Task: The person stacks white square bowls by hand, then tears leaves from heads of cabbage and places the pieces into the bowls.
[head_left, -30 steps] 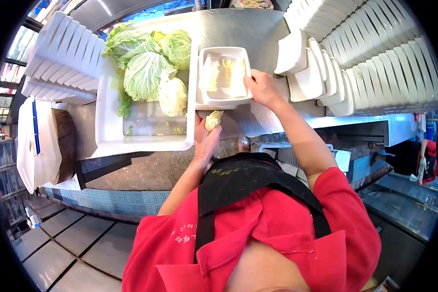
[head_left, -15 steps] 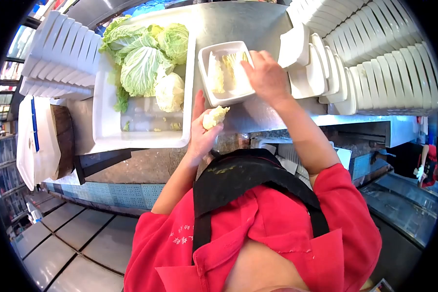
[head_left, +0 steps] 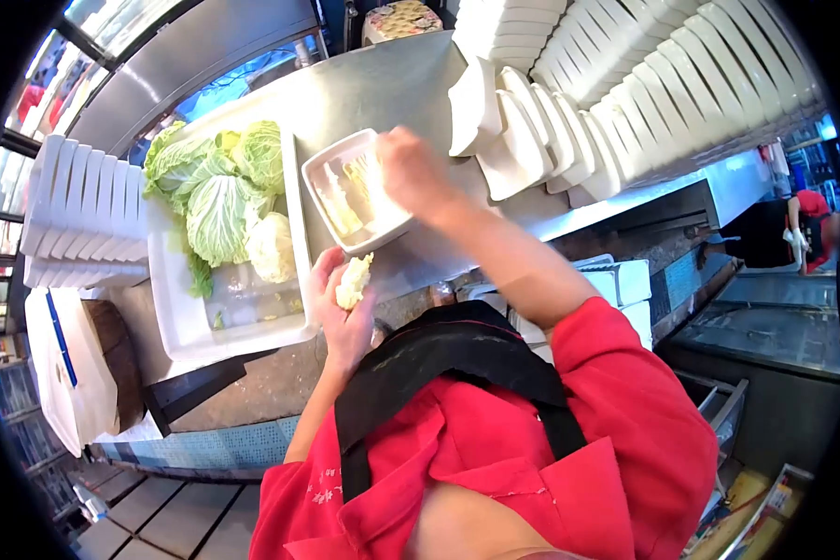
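My left hand (head_left: 343,313) holds a small pale yellow piece of cabbage (head_left: 354,282), just below the small white dish. My right hand (head_left: 413,175) is over the right edge of that dish (head_left: 389,230), its fingers curled in; what they hold, if anything, is hidden. Inside the dish lie pale cabbage pieces (head_left: 340,207). To the left, a large white tray (head_left: 301,245) holds green leafy cabbage (head_left: 217,213) and a pale, stripped cabbage head (head_left: 271,247).
Stacked white dishes stand at the right (head_left: 663,93) and left (head_left: 84,201) of the metal table (head_left: 392,79). A white board with a blue strip (head_left: 61,345) is at the far left. Another person (head_left: 803,233) stands at the far right.
The view has turned and shifted, so the table appears tilted. My right hand's fingers have curled more over the dish. My left hand still holds the cabbage piece.
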The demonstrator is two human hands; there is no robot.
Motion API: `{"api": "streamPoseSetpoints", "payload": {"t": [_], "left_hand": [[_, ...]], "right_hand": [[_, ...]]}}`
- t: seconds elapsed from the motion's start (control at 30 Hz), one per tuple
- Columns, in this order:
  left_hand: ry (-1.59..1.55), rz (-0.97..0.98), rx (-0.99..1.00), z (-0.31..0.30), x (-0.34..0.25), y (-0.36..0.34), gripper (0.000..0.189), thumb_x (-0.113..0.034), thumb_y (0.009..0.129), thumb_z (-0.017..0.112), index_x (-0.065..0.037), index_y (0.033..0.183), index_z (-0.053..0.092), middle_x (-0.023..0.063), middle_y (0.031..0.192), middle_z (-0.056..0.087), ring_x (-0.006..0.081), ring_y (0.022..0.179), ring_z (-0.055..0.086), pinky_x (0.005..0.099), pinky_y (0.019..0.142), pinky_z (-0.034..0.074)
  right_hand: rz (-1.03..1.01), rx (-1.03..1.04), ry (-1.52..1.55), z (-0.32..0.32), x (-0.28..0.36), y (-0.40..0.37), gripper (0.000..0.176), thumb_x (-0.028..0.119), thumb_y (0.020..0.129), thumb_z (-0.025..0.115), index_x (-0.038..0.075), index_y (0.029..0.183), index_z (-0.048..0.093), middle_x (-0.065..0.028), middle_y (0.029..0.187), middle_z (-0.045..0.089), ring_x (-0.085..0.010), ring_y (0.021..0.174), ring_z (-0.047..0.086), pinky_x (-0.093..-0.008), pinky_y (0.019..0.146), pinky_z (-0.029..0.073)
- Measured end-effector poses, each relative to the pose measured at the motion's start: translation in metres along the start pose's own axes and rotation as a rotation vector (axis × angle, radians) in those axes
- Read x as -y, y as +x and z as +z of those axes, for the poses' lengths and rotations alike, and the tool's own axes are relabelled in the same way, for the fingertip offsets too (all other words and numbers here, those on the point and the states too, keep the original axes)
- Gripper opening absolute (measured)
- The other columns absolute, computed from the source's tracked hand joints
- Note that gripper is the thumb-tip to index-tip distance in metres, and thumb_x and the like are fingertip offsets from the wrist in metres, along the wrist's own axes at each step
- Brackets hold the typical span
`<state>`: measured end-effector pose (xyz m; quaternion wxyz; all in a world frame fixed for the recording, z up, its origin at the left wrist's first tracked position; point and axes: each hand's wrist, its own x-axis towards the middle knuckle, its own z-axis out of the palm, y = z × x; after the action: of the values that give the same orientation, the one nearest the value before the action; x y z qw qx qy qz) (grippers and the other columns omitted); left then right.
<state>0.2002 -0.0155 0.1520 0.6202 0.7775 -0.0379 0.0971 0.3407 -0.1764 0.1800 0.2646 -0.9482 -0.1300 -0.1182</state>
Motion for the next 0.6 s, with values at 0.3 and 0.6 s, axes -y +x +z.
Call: {"api": "streamPoseSetpoints", "payload": {"t": [0.3,0.6], "left_hand": [[0.079,0.137,-0.069,-0.005,-0.021,0.044,0.031,-0.007,0.067,0.061,0.004,0.096,0.060,0.0161,0.104,0.052,0.0271,0.098,0.051,0.0341,0.084,0.040],[0.802,-0.172,0.541,0.013,-0.036,0.106,0.041,-0.029,0.070,0.055,0.004,0.093,0.064,0.0153,0.105,0.056,0.0312,0.111,0.044,0.0403,0.094,0.030]], "right_hand": [[0.469,0.055,-0.270,-0.070,-0.079,0.009,0.055,0.026,0.073,0.071,-0.011,0.105,0.046,-0.0275,0.096,0.060,-0.0339,0.096,0.059,-0.0401,0.077,0.049],[0.511,-0.267,0.296,0.005,-0.106,-0.004,0.046,0.026,0.060,0.081,-0.003,0.087,0.058,-0.0191,0.092,0.063,-0.0316,0.084,0.061,-0.0386,0.075,0.047]]}}
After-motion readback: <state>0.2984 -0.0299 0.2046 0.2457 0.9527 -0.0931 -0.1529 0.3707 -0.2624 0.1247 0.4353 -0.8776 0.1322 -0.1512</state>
